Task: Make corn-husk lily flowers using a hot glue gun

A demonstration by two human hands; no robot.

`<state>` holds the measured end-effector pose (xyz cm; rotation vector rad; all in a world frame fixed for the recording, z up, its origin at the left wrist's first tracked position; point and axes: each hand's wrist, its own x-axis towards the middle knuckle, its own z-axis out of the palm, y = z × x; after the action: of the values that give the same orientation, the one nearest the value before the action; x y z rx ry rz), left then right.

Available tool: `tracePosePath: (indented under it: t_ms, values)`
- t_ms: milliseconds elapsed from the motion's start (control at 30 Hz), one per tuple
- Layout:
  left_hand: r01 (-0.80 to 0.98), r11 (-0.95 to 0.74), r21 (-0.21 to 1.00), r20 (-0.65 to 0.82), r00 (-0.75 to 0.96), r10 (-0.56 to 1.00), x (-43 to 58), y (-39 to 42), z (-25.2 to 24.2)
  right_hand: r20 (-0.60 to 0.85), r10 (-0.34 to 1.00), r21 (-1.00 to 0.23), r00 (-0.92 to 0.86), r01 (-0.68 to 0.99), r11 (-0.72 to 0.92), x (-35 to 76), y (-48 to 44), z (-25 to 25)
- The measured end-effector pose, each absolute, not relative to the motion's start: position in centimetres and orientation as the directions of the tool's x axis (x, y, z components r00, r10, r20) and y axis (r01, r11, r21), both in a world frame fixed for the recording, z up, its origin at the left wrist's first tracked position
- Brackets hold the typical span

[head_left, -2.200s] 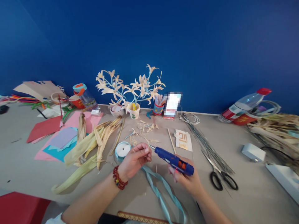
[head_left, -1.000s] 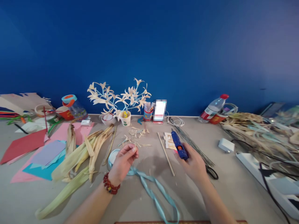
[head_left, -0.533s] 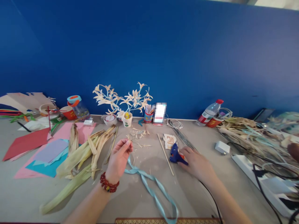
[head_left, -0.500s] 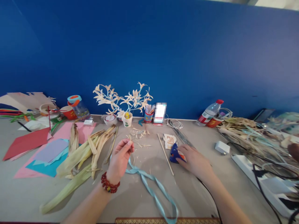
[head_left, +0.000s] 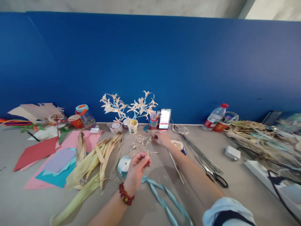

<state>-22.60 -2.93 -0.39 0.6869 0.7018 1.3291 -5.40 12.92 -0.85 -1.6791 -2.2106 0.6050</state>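
My left hand [head_left: 139,164] is raised over the middle of the table, thumb and fingers pinched together; what they hold is too small to make out. Beside it lie a spool of light blue ribbon [head_left: 122,165] and a loose twisted length of the ribbon [head_left: 162,199]. Farther back, my right hand [head_left: 161,139] reaches down by the pale husk scraps [head_left: 144,140], its fingers curled and their tips partly hidden. Behind my right forearm, only a bit of the blue glue gun [head_left: 183,152] shows, next to a white patterned card [head_left: 176,144].
Corn husks [head_left: 84,163] and coloured paper [head_left: 56,161] lie on the left. Potted husk flowers [head_left: 133,127], a pen cup [head_left: 153,123] and a phone [head_left: 165,119] stand along the blue partition. Scissors [head_left: 219,179], wires [head_left: 203,153] and a power strip [head_left: 261,179] are on the right.
My right hand has let go of the glue gun and moved left and away to the husk scraps. My left hand stays pinched. The view has tilted up, and the ribbon spool and scissors now show.
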Motion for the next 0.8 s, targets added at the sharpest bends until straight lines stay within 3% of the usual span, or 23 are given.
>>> tracePosePath:
  t_ms: [233,433,600,800]
  values:
    - [-0.704,0.221,0.675,-0.121,0.190,0.974,-22.4,-2.9,-0.5,0.039,0.969,-0.816,-0.243,0.552,0.171,-4.0,8.6,-0.2]
    - [-0.695,0.264,0.669,-0.135,0.236,0.962,-21.9,-3.3,-0.8,0.067,0.974,-0.970,-0.215,0.215,0.114,-4.1,2.4,1.1]
    - [-0.684,0.267,0.679,-0.135,0.240,0.961,-21.8,-3.2,-1.1,-0.086,0.980,-0.990,-0.181,-0.094,-0.104,-4.4,1.3,1.4]
    - [-0.670,0.286,0.685,-0.123,0.281,0.952,-21.7,-3.3,-1.3,-0.146,0.951,-0.927,-0.273,-0.299,-0.228,-4.7,0.3,1.5]
